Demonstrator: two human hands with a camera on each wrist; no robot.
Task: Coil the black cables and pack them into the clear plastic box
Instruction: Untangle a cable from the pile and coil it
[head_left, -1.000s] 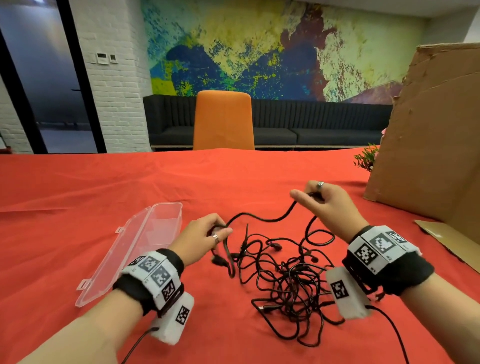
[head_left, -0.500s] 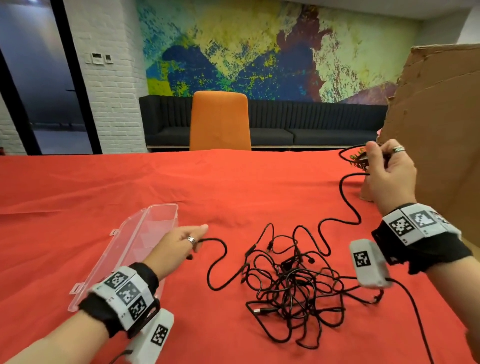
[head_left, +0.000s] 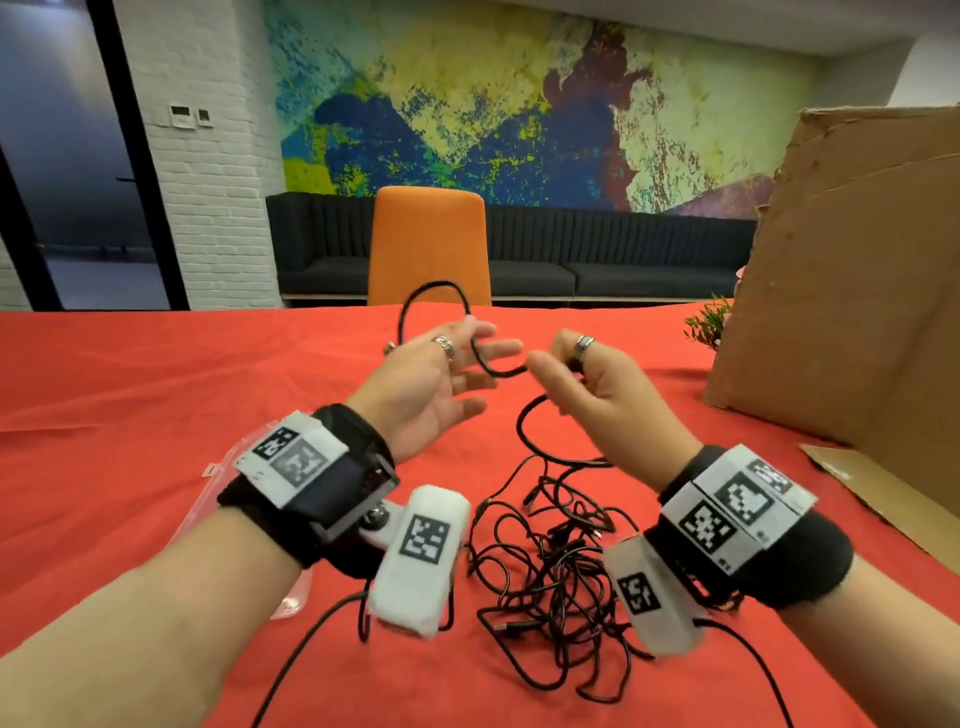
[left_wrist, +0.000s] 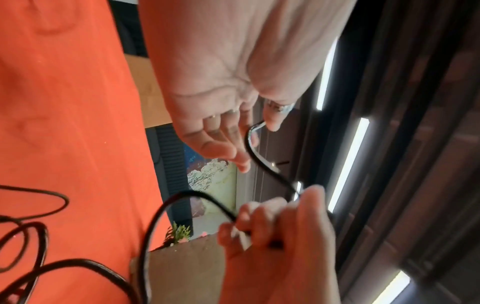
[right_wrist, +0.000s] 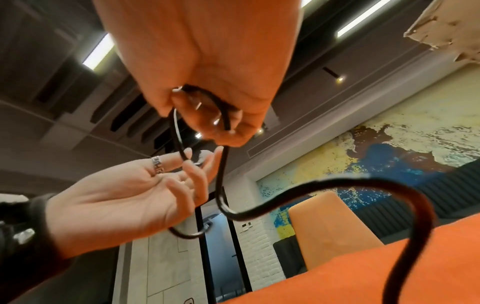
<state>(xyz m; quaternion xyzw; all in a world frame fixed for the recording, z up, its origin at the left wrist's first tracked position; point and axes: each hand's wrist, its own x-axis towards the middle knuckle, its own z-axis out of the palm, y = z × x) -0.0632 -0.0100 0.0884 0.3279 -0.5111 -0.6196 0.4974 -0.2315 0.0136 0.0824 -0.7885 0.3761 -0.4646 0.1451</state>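
While the right hand (head_left: 582, 379) pinched the cable (head_left: 498, 370) and the left hand (head_left: 436, 384) lay open, coiling had just begun; another loop seemed next.

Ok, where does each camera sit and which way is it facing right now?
Head: on the forehead, looking forward and down at the red table; shows both forearms, left hand, right hand, the cable and the tangle.
Left wrist: under the left hand, looking along its palm to the right hand.
Right wrist: under the right hand, looking up toward the ceiling and the left hand.
Shared: both hands and the cable strung between them.
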